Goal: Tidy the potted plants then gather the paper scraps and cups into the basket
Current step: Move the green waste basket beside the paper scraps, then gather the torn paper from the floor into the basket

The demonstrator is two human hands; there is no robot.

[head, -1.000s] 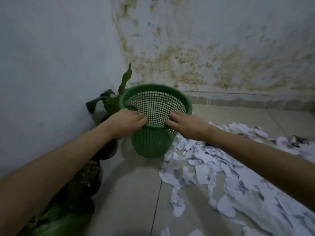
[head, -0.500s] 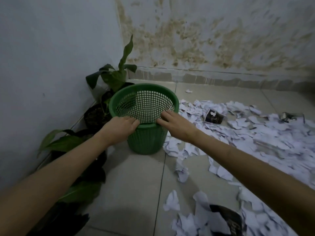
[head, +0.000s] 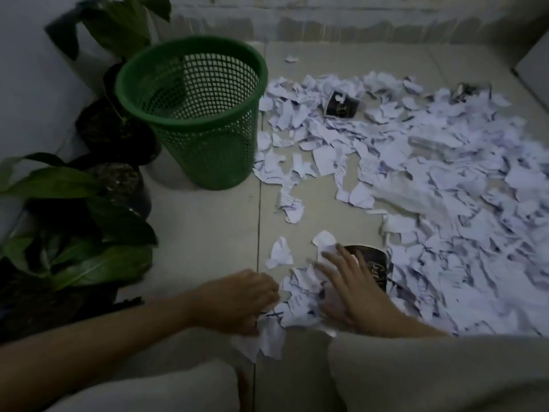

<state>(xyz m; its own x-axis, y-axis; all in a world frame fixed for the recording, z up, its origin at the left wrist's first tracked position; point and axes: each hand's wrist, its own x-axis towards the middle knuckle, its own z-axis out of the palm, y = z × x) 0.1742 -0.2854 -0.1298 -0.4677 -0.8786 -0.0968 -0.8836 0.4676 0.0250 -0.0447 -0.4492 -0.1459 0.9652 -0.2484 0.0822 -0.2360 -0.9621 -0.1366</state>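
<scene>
The green mesh basket (head: 208, 144) stands upright on the tiled floor, with nothing visible inside. Beside it, along the left wall, stand potted plants (head: 118, 185) in dark pots. White paper scraps (head: 445, 218) cover the floor to the right. A black paper cup (head: 341, 107) lies among them near the basket, and another black cup (head: 375, 270) lies close to me. My left hand (head: 237, 298) curls its fingers onto a small heap of scraps (head: 300, 307). My right hand (head: 347, 289) presses spread fingers on the same heap, right beside the near cup.
A clear plastic bottle (head: 430, 147) lies in the scraps at the right. A third dark cup (head: 466, 90) lies far right. My knees (head: 430, 373) in light trousers fill the bottom edge. Bare tiles (head: 202, 233) separate plants and paper.
Both hands have let go of the basket's rim and dropped to the scraps near my knees. The basket now stands on the floor by the plants. The view has tilted down.
</scene>
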